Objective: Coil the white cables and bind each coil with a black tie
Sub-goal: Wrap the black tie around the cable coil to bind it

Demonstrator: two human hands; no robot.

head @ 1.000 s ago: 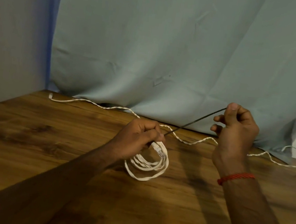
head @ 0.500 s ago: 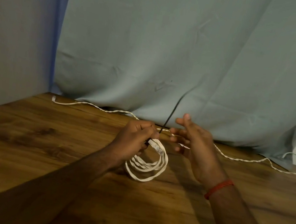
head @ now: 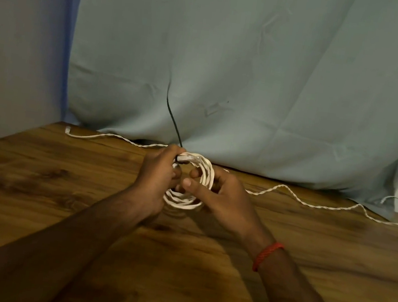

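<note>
Where the two hands meet over the middle of the wooden surface [head: 30,203], a coil of white cable [head: 186,199] is held nearly upright; whether its lowest loops touch the wood cannot be told. The left hand [head: 158,174] is clamped on the top of the coil together with the foot of the black tie [head: 171,118]. The right hand [head: 222,195] closes thumb and fingers round the loops on the coil's right side. From the left hand's pinch, the tie's long axis runs upward and slightly leftward, its free end high against the pale cloth backdrop [head: 267,83]. The tail thus lies above and beyond both hands, nearer the left. By this arrangement the binding appears begun but not finished: the tail would have to be brought down round the bundle. A second white cable [head: 313,205], uncoiled, trails along the rear of the surface, passing behind the hands. A red thread band [head: 269,254] circles the right wrist, and a grey wall [head: 14,45] closes the left side.
</note>
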